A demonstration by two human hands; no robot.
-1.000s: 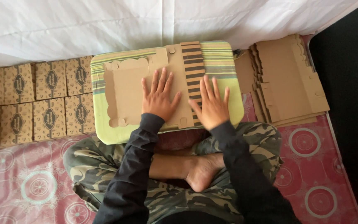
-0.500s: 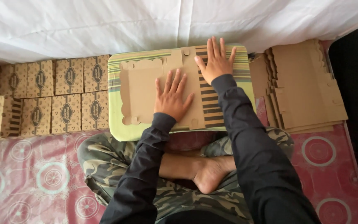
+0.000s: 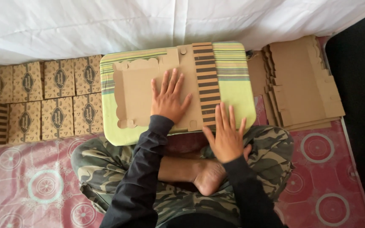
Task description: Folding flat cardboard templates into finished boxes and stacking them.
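Person seated cross-legged on a red patterned mat (image 3: 34,190), camouflage trousers, dark long sleeves, one bare foot (image 3: 210,175) tucked in at the lap.

Right hand (image 3: 227,135): flat, palm down, fingers spread and extended, gripping nothing. Fingertips rest on the near edge of the green striped lap surface (image 3: 237,101), just at the lower end of the striped band of the cardboard blank (image 3: 165,93). Heel of the hand hangs over the knee, off the surface.

Left hand (image 3: 169,99): also fully open, palm down, fingers fanned, pressing flat on the middle of the cardboard blank. Nothing clasped; contact is by palm and fingers only.

Cardboard blank: unfolded, lying flat on the lap surface, plain brown side up. Scalloped edge toward the person's left, dark-and-tan striped panel toward the right, small tabs along the far edge. It covers most of the left and centre of the surface; the right part of the surface is bare.

Left of the surface: folded patterned boxes (image 3: 58,97) set in two rows, touching one another, each with a dark oval emblem.

Right of the surface: stack of flat brown blanks (image 3: 303,82), edges staggered.

Far side: white sheet (image 3: 148,21) hanging across the whole width.
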